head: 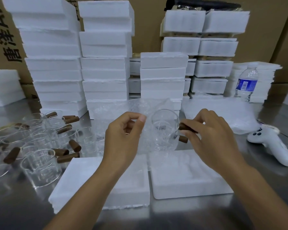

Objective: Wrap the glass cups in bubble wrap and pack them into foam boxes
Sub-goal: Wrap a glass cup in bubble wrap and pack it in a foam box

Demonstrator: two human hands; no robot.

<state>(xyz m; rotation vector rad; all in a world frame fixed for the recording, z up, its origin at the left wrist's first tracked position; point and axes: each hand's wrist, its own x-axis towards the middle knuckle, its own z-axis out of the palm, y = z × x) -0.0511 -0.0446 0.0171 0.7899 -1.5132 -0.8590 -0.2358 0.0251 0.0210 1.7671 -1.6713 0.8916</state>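
At nine o'clock on the steel table [15,205] lies a loose cluster of unwrapped glass cups [38,166] with brown handles, some upright and some tipped over. Behind them, from ten to twelve o'clock, tall stacks of white foam boxes [105,63] stand against printed cardboard cartons [0,30].

Just left of centre, the left hand [123,135] is raised with its fingers curled, thumb and forefinger pinching an edge of a clear bubble wrap sheet [106,112]. The sheet hangs behind and under the glass cup [165,128] at the centre, mouth tilted toward the camera, held above the table.

At the cup's three o'clock side its brown handle [187,127] is pinched between the thumb and fingers of the right hand [211,135], the other fingers curled.

At six o'clock, under both forearms, two foam pieces lie side by side, touching: the left foam half [90,180] and the right foam half [181,183], whose moulded hollows face up.

At two o'clock a pile of bubble wrap sheets [223,110] lies flat, with a water bottle [246,83] upright behind it. At three o'clock a white controller [271,145] rests on the table.
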